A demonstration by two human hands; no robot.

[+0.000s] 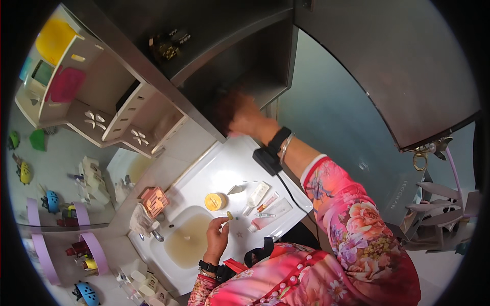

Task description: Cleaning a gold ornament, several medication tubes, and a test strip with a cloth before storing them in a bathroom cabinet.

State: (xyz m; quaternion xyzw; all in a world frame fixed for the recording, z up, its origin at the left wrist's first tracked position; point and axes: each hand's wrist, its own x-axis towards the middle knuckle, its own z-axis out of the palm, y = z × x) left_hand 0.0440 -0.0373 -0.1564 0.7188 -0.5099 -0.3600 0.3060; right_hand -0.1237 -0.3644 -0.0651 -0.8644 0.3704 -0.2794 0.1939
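My left hand [216, 238] is over the right side of the washbasin [158, 250], thumb and fingers pinched on a small yellowish cap-like piece [229, 215]. Just beyond it stands a round yellow tub [215, 201]. My right hand [248, 116] reaches up to the dark cabinet shelf [255, 76]; motion smears its fingers, and whether it holds anything is unclear. On the white counter between my arms lie a white tube [258, 194], a small orange-and-white packet [268, 202] and a pale pink-ended tube [273, 213].
Cloudy water [189, 242] stands in the basin beside a covered faucet [145, 222]. A pink soap dish [154, 201] sits behind it. A white wall rack [117, 112] hangs at the left by the mirror. A grey cabinet door [398, 66] is swung out at the upper right. A black cable [291, 189] hangs from my right wrist.
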